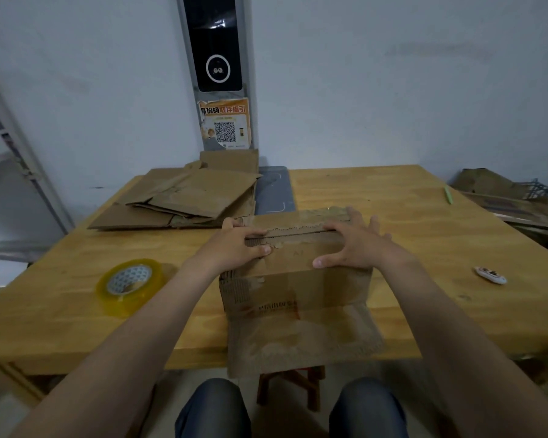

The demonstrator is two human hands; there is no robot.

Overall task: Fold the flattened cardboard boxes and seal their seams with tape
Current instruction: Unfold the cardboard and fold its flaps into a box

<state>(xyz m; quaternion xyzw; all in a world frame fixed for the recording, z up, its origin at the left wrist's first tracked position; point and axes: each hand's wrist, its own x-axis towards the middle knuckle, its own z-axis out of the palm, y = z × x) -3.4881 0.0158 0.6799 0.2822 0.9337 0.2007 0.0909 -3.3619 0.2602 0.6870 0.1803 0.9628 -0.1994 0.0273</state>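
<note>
A worn brown cardboard box (pixel 295 289) stands folded on the wooden table (pixel 408 222), with its top flaps closed and a loose flap hanging over the table's near edge. My left hand (pixel 239 245) presses on the left end of the top seam, fingers laid flat along it. On the right end my right hand (pixel 353 245) lies spread, thumb on the near flap. A roll of clear yellowish tape (pixel 128 286) lies flat on the table, left of the box. A stack of flattened cardboard boxes (pixel 184 197) sits at the far left.
A grey tray-like panel (pixel 274 191) lies behind the box. A green pen (pixel 448 194) and a small white oval object (pixel 490 275) lie on the right side. More cardboard (pixel 503 197) is piled off the right edge. A stool (pixel 293 387) and my knees are below the table.
</note>
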